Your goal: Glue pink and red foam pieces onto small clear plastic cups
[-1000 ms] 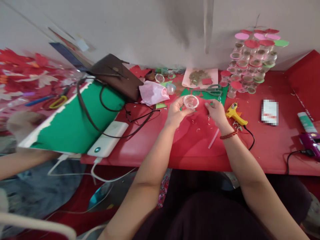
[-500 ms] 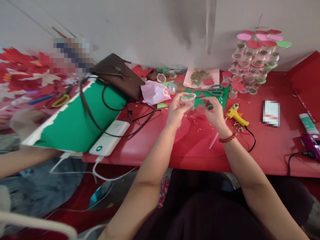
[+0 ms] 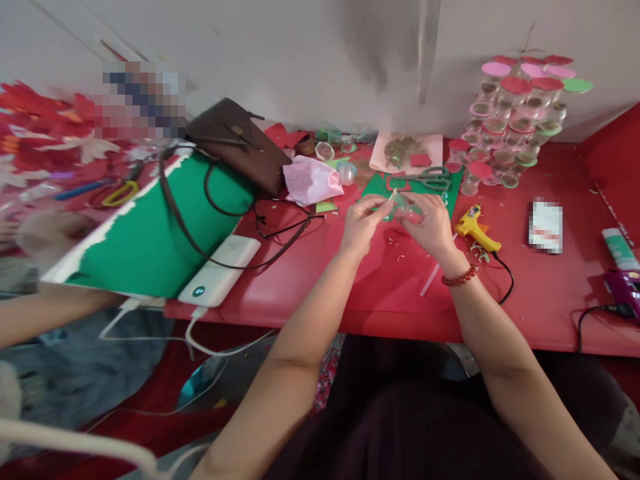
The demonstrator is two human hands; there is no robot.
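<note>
Over the red paper sheet [image 3: 390, 287], a small clear plastic cup [image 3: 403, 209] is tipped on its side between both hands. My left hand [image 3: 363, 220] pinches its pale rim between thumb and fingers. From the other side my right hand [image 3: 431, 223], with a beaded bracelet at the wrist, closes around the cup's body, partly hiding it. Grey-green scissors [image 3: 426, 179] lie just beyond on a green sheet [image 3: 373, 190]. To the right rests a yellow hot glue gun [image 3: 477, 229], and a translucent glue stick [image 3: 430, 275] is beside my right wrist.
Back right stands a stack of clear cups [image 3: 505, 140] with coloured paper discs. A brown bag [image 3: 240, 143] and white power bank [image 3: 220, 270] are on the left, by a tilted green board [image 3: 165, 227]. Another person's arm [image 3: 55, 313] reaches in at far left.
My right hand has come in and closed on the cup, which has turned from upright onto its side. My left hand has shifted slightly right.
</note>
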